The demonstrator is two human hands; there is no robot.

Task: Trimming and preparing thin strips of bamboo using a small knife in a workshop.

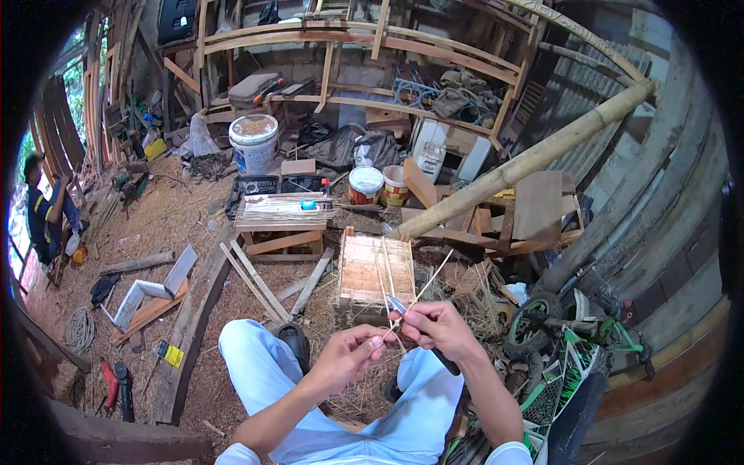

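Over my lap, my left hand (353, 358) is closed in a pinch on a thin pale strip of wood or bamboo (434, 276). The strip slants up and right past my other hand. My right hand (440, 329) is wrapped round a knife with a dark handle (447, 363). Its short grey blade (397, 304) shows above the fingers, close to the strip. Where blade and strip meet is partly hidden by the fingers. Beyond both hands stands a low wooden box-like stand (377, 267), with thin strips (385, 263) lying across its top.
A small wooden bench (280, 225) bears a bundle of strips and a blue tape measure (309, 204). Buckets (254, 144) stand behind. A bamboo pole (527, 159) slants across the right, above a small green bicycle (535, 322). A long beam (194, 333) lies left. Another person (43, 205) is far left.
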